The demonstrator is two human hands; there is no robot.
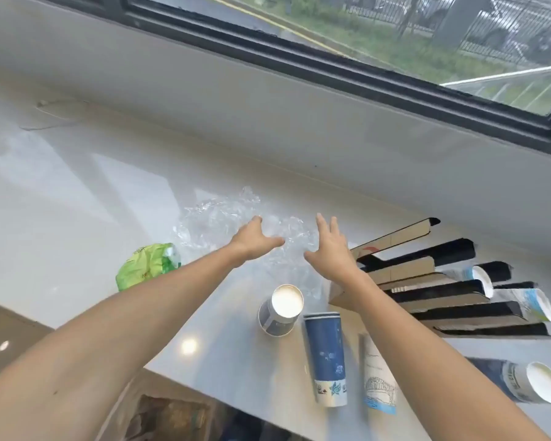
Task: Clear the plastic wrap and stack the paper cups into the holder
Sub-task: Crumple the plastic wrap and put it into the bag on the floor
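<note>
Between and under both hands: crumpled plastic wrap lying on the white counter. Left hand resting on it, fingers spread, gripping nothing. Right hand hovering open just beside, palm down. Sitting just below the hands: single paper cup, mouth up. Lying near the right forearm: blue cup stack and white cup stack. Right of the right hand: cardboard holder, cups already poking out. Left of the left forearm: green bag.
</note>
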